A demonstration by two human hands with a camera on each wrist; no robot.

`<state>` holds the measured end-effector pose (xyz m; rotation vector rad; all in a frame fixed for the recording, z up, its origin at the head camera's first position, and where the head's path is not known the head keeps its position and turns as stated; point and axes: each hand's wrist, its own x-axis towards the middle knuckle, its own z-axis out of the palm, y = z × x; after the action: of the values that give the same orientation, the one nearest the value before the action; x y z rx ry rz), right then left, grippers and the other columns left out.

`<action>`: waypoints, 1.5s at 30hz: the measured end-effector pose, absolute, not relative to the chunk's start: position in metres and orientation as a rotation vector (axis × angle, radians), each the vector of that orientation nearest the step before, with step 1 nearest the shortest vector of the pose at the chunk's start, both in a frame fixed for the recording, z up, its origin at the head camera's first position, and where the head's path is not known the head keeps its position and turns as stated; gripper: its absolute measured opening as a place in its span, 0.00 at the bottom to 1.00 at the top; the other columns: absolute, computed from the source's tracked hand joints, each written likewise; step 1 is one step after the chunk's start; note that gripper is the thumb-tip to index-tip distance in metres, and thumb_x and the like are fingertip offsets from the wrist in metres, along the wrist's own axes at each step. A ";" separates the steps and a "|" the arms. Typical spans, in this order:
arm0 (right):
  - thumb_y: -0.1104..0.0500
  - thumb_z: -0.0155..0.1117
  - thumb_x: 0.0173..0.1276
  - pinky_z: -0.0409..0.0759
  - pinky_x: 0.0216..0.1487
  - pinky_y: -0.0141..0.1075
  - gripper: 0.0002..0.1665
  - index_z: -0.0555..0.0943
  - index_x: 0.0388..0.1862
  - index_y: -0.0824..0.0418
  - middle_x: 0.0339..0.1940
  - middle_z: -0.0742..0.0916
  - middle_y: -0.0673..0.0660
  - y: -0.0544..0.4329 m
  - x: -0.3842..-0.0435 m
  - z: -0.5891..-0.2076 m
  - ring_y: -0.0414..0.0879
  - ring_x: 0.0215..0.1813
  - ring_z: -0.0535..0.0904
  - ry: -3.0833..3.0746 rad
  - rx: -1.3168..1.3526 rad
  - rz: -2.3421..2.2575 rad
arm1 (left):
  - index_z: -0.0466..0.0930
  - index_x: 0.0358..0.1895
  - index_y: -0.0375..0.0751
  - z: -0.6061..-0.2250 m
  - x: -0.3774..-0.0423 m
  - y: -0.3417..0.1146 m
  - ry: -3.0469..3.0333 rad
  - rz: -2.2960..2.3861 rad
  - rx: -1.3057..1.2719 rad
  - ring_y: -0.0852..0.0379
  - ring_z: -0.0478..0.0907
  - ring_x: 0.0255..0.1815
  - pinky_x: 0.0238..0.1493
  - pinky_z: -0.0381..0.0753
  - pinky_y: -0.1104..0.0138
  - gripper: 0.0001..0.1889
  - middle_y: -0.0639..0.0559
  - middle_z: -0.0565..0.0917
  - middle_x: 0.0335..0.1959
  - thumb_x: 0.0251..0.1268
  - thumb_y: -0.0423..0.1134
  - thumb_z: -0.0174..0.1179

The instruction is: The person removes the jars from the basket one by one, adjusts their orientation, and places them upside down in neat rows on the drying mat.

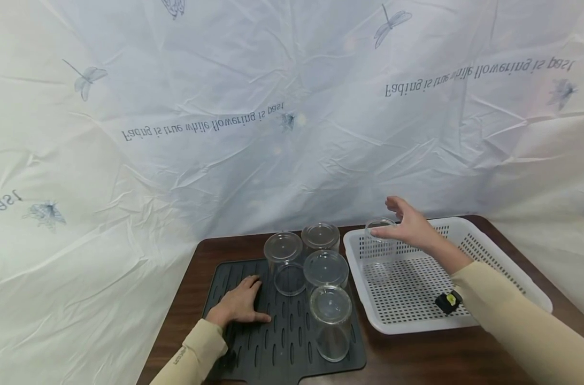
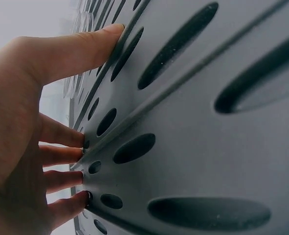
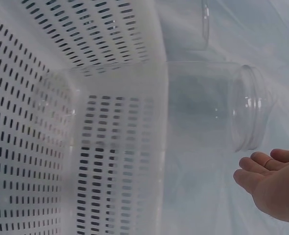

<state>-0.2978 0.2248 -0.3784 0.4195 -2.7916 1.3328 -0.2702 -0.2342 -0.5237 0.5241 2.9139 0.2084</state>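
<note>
My left hand (image 1: 239,303) rests on a dark grey slotted mat (image 1: 273,342), thumb and fingers spread. In the left wrist view its fingertips (image 2: 66,152) touch the mat's surface. A clear jar (image 1: 379,256) stands upright in the white perforated basket (image 1: 369,315), near its left back corner. Over the jar's rim is my right hand (image 1: 409,227), its thumb and fingers apart. The right wrist view shows the fingers (image 3: 254,171) loosely extended beside the jar's ringed neck (image 3: 249,107), with a gap between; the thumb is out of sight there.
Several clear jars stand along the mat's right side, including a front jar (image 1: 331,323), a middle jar (image 1: 325,270), and a back jar (image 1: 321,238). Beneath lies a dark brown wooden table (image 1: 417,355). A white printed sheet (image 1: 273,176) hangs behind it.
</note>
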 end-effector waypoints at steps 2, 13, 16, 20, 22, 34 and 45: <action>0.40 0.72 0.59 0.59 0.67 0.67 0.66 0.41 0.80 0.62 0.77 0.57 0.70 0.225 -0.298 -0.381 0.73 0.75 0.52 -2.797 0.417 1.340 | 0.64 0.72 0.36 -0.524 -0.270 -0.234 2.915 0.212 0.526 0.41 0.57 0.76 0.63 0.70 0.42 0.56 0.42 0.61 0.75 0.43 0.72 0.67; 0.40 0.73 0.58 0.61 0.69 0.63 0.68 0.41 0.79 0.67 0.77 0.59 0.71 0.228 -0.299 -0.400 0.68 0.76 0.54 -2.805 0.324 1.388 | 0.64 0.72 0.36 -0.523 -0.270 -0.234 2.921 0.208 0.529 0.41 0.58 0.75 0.63 0.70 0.42 0.56 0.42 0.61 0.75 0.43 0.72 0.68; 0.40 0.73 0.57 0.61 0.69 0.63 0.69 0.41 0.79 0.68 0.77 0.58 0.71 0.228 -0.299 -0.403 0.69 0.76 0.53 -2.818 0.308 1.406 | 0.65 0.71 0.36 -0.522 -0.270 -0.234 2.920 0.200 0.534 0.41 0.58 0.75 0.63 0.70 0.41 0.56 0.42 0.62 0.74 0.43 0.72 0.68; 0.39 0.73 0.57 0.61 0.69 0.63 0.69 0.40 0.79 0.68 0.77 0.57 0.71 0.228 -0.300 -0.405 0.70 0.76 0.52 -2.843 0.298 1.405 | 0.65 0.71 0.36 -0.522 -0.270 -0.234 2.921 0.204 0.530 0.41 0.58 0.75 0.63 0.71 0.42 0.56 0.42 0.62 0.74 0.43 0.72 0.68; 0.38 0.73 0.57 0.61 0.69 0.63 0.70 0.40 0.79 0.67 0.78 0.55 0.71 0.228 -0.301 -0.406 0.70 0.76 0.51 -2.862 0.296 1.395 | 0.65 0.71 0.36 -0.522 -0.269 -0.235 2.920 0.202 0.522 0.42 0.58 0.75 0.63 0.71 0.43 0.56 0.42 0.61 0.74 0.43 0.72 0.67; 0.43 0.73 0.59 0.65 0.66 0.64 0.65 0.44 0.78 0.69 0.77 0.55 0.73 0.234 -0.306 -0.413 0.73 0.75 0.52 -2.885 0.430 1.389 | 0.65 0.71 0.35 -0.523 -0.268 -0.235 2.909 0.218 0.553 0.40 0.59 0.75 0.63 0.71 0.44 0.56 0.40 0.61 0.74 0.44 0.72 0.67; 0.52 0.74 0.60 0.82 0.52 0.53 0.60 0.45 0.79 0.65 0.75 0.58 0.75 0.243 -0.321 -0.422 0.72 0.68 0.66 -2.827 0.642 1.565 | 0.64 0.72 0.35 -0.521 -0.271 -0.236 2.899 0.233 0.566 0.40 0.57 0.75 0.63 0.71 0.43 0.56 0.41 0.60 0.75 0.44 0.73 0.66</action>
<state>-0.3208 0.2431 -0.4223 0.6424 -2.8266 1.5648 -0.2707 -0.2361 -0.5205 0.5661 2.8989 0.2327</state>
